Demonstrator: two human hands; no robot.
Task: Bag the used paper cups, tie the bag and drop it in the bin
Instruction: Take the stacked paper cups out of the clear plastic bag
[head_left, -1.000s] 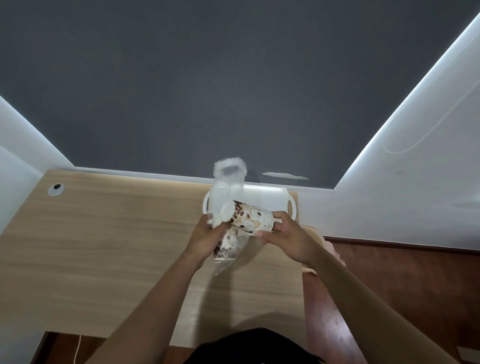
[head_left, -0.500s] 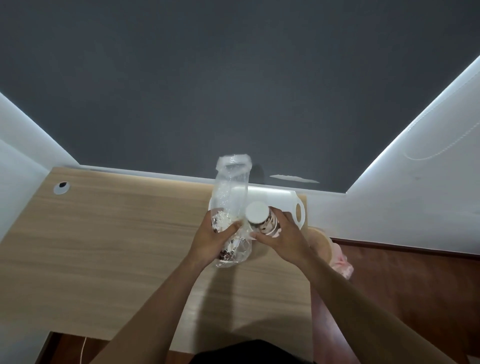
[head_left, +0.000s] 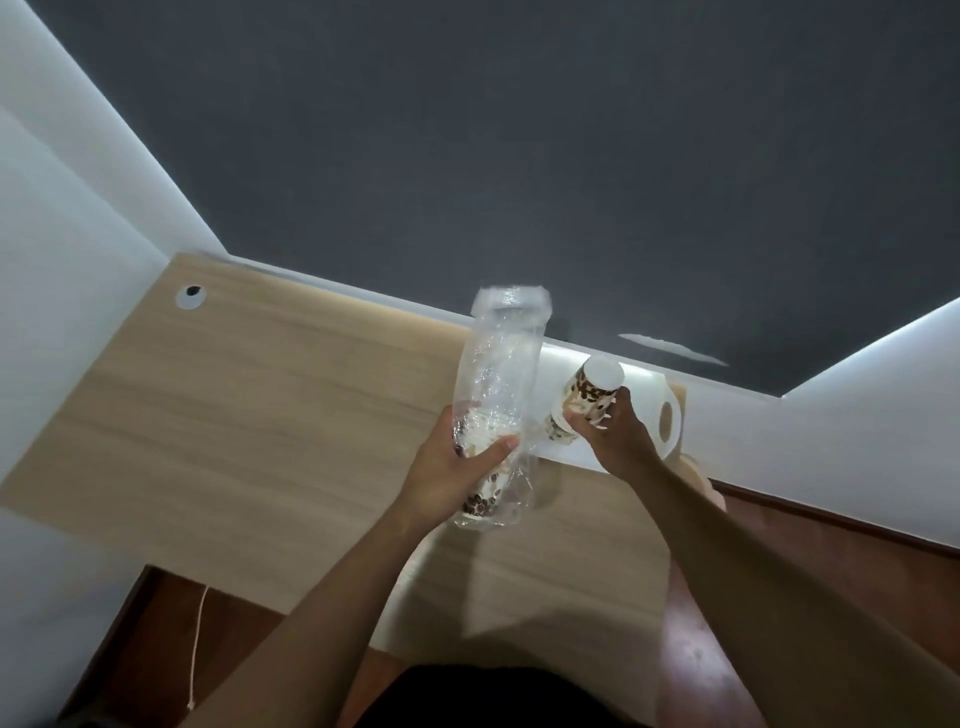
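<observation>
— Handled how, by the look?

— Weighed next to nothing, probably. Looked thin, soft and slippery: a clear bag (head_left: 498, 374), crinkled, rising floppy above the left hand (head_left: 452, 467) with its mouth gaping at the top, beyond the fingertips. Seemed apt to fold shut or slide through a loose grip.

— Gripped where?

— Low down. Left hand wrapped round the bag's lower part, thumb across the front, squeezing film against the bagged cups (head_left: 485, 493) just under the palm. Better taken at the mouth for filling and tying, as a guess.

— And the other hand?

— Right hand (head_left: 613, 436) closed round a stack of cups (head_left: 589, 395), fingers across the printed side, white base pointing away from the wrist. Held just beside the bag, to the right of the left hand, not touching the film. Thin paper, stiff enough to pinch yet easily crushed; best gripped round the wall, lightly.

— Counted?

— One bag. Two hands. At least one cup in the bag; could not tell more through the creases. Several nested in the right hand, number unreadable. One white tray (head_left: 649, 410) under the right hand, on the table (head_left: 260, 415). One pale rim (head_left: 701, 475) past the right wrist, perhaps the bin.
</observation>
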